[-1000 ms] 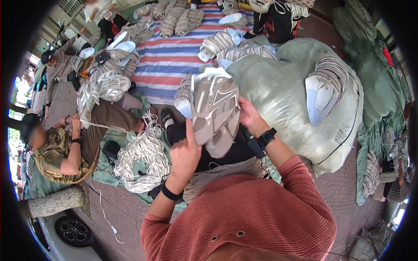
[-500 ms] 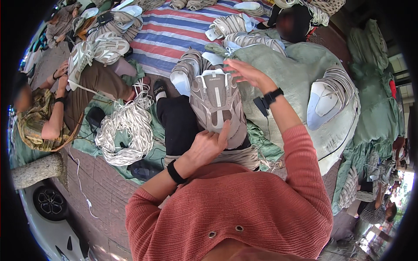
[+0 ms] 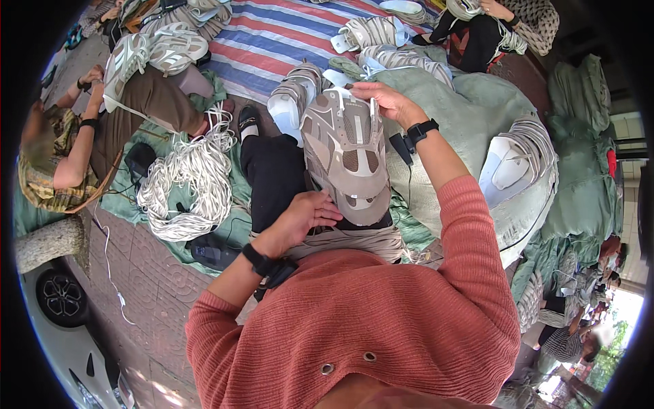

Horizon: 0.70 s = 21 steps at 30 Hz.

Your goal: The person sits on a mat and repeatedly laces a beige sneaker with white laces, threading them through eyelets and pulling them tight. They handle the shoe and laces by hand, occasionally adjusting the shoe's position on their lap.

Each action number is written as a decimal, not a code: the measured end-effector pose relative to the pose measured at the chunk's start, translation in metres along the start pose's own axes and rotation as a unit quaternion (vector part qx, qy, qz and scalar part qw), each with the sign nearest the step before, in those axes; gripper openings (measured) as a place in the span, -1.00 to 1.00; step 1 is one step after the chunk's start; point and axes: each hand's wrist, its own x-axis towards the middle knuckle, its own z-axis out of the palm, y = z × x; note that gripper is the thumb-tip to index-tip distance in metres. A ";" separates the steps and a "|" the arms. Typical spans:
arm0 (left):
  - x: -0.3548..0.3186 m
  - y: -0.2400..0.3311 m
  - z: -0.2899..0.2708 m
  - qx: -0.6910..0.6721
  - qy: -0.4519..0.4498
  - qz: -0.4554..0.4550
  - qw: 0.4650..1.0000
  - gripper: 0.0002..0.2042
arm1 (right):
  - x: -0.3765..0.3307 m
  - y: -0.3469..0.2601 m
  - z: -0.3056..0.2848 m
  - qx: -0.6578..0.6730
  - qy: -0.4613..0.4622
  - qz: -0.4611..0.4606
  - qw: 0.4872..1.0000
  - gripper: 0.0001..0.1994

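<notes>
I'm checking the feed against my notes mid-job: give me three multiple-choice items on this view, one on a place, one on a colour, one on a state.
1. Where does the pile of white laces lie?
A. to the person's left, on the green sheet
B. on top of the green sack
C. on the striped mat

2. What colour is the sleeve on the arm that reaches to the shoe upper?
A. blue
B. salmon red
C. white

3. How is the shoe upper held?
A. it lies alone on the ground
B. by one hand only
C. left hand at its near end, right hand at its far end

Answers:
1 A, the laces lie left of the black-trousered lap.
2 B, the knit sleeve is salmon red.
3 C, both hands touch it, one at each end.
</notes>
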 end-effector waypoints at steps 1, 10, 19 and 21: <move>0.005 0.001 -0.004 -0.010 0.005 -0.014 1.000 -0.72 | -0.002 -0.004 0.001 -0.003 0.002 -0.001 1.000 -0.47; 0.040 0.032 -0.015 0.015 0.025 0.145 0.989 -0.82 | 0.004 -0.032 -0.012 -0.027 0.034 -0.035 0.998 -0.59; 0.046 0.030 -0.013 0.118 0.046 0.155 0.980 -0.83 | -0.023 0.021 -0.003 -0.079 0.120 -0.027 0.989 -0.72; 0.030 0.025 -0.014 0.209 0.025 0.121 0.970 -0.73 | -0.042 0.025 0.005 -0.088 0.107 -0.050 0.989 -0.72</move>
